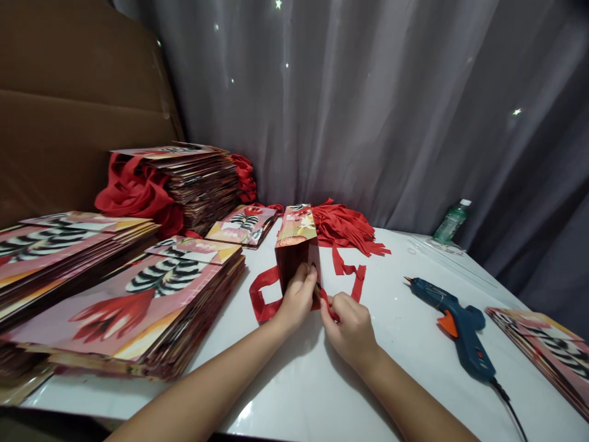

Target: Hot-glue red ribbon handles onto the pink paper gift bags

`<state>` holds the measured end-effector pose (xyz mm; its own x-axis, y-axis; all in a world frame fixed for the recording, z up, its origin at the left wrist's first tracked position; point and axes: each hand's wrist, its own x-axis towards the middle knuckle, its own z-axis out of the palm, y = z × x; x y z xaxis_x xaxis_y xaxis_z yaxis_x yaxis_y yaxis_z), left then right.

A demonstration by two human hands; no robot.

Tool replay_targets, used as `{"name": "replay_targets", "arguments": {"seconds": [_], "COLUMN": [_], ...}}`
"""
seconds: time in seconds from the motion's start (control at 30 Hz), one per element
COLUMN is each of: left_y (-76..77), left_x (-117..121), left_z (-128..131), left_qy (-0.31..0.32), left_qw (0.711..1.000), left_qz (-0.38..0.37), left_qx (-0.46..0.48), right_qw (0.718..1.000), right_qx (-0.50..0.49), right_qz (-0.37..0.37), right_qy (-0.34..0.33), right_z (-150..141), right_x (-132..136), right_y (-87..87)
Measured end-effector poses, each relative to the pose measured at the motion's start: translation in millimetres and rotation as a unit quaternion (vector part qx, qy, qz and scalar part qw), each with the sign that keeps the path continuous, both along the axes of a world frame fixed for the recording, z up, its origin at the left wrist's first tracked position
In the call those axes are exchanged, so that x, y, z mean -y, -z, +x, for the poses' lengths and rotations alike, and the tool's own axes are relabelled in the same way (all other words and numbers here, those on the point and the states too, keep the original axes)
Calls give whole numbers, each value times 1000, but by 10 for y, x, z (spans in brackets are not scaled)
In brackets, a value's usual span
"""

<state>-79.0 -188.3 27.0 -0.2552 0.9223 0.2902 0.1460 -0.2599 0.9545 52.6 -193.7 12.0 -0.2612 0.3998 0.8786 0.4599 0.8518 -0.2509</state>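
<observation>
A printed paper gift bag (pixel 297 232) lies on the white table in front of me, its dark open mouth facing me. My left hand (pixel 298 298) is closed on the right side of that mouth, with the thumb against the panel. Close beside it, my right hand (pixel 347 325) pinches a red ribbon (pixel 324 294) at the bag's edge. The exact spot where ribbon and bag meet is partly hidden by my fingers. A red ribbon loop (pixel 263 298) lies to the left of the bag, and a loose red strip (pixel 358 283) extends on the right.
Flat printed bags (pixel 170 301) are stacked on the left, with a taller stack (pixel 202 184) and red ribbons (pixel 138 190) behind. More ribbons (pixel 345 224) lie behind the bag. On the right are a blue glue gun (pixel 460 325), a green bottle (pixel 451 222) and more bags (pixel 547 344).
</observation>
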Motion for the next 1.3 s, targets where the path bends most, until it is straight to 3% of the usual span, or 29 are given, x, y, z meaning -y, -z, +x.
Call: {"name": "replay_targets", "arguments": {"seconds": [0.83,1.3], "left_y": [16,46], "left_x": [6,-4], "left_z": [21,-7], "left_qy": [30,28], "left_qw": [999,997], "left_qz": [-19,-6], "left_qx": [-18,-73], "right_qw": [994,985], "right_qx": [104,170], "right_qz": [-10,1], "right_qy": [15,16], "right_z": [64,94], "right_x": [-21,-15], "right_y": [-32,-79]}}
